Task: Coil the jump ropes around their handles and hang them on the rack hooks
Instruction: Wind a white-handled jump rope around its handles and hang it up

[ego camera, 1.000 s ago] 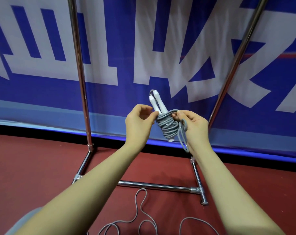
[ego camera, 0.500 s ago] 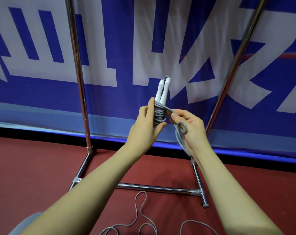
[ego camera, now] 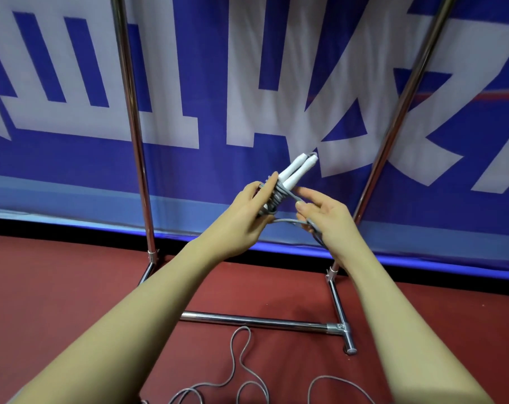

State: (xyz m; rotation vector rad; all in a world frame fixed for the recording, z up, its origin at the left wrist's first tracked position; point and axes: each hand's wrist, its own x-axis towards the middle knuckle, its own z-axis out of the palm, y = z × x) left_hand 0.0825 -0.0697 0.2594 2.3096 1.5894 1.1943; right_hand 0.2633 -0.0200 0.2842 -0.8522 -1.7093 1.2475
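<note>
The white handles [ego camera: 294, 173], gripped in the left hand [ego camera: 247, 211], have been tilted rightward; the rope tail [ego camera: 285, 220], pinched by the right hand [ego camera: 323, 217], is drawn out for tucking.

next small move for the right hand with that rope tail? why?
Probably pull the loose tail snug and tuck it under the coil. The left hand grips the wrapped white handles; the right hand pinches the tail, and only a short length looks unwound.

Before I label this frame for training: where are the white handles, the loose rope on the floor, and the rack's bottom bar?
white handles [ego camera: 298, 167], head view, on the upper shafts.
loose rope [ego camera: 238, 355], head view, on a floor loop.
bottom bar [ego camera: 256, 321], head view, mid-length on the tube.
</note>
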